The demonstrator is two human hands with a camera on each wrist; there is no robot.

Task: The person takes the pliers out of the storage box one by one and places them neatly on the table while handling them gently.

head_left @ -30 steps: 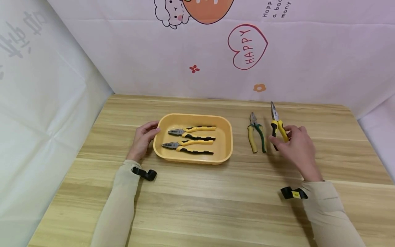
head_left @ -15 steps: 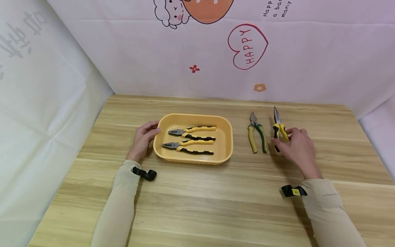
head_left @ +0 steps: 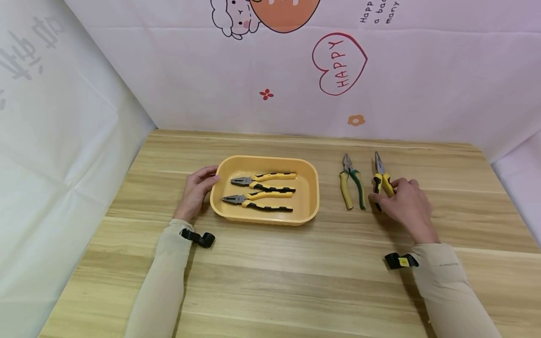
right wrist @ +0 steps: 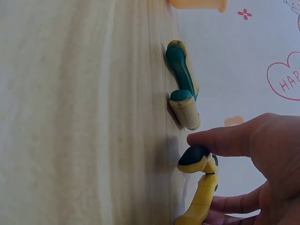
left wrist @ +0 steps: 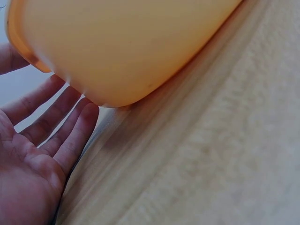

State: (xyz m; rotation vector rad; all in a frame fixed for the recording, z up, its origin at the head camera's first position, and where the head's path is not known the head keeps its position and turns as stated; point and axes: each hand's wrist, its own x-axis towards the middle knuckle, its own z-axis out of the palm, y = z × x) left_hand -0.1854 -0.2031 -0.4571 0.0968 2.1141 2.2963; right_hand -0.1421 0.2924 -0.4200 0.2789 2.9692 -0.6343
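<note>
- Your right hand (head_left: 407, 202) pinches the long-nose pliers (head_left: 381, 172) by their handles; your left hand (head_left: 195, 193) holds the tray (head_left: 306, 192) at its 9 o'clock end, thumb over the rim.
- The long-nose pliers sit well out from the tray at 3 o'clock, nose toward 12, with the green pliers (head_left: 348, 169) between, on the counter (head_left: 296, 281). The far pliers (head_left: 253, 178) and near pliers (head_left: 244, 199) lie inside the tray, noses toward 9.
- You seem to be lifting or laying the long-nose pliers; which, you cannot tell here. Carrying them would call for a steady pinch; leaving them, a release clear of the green pliers.
- Only the head view shows you the tray's contents. Your left wrist view adds fingers spread against its outer wall; your right, handle ends close to the counter, contact unclear.
</note>
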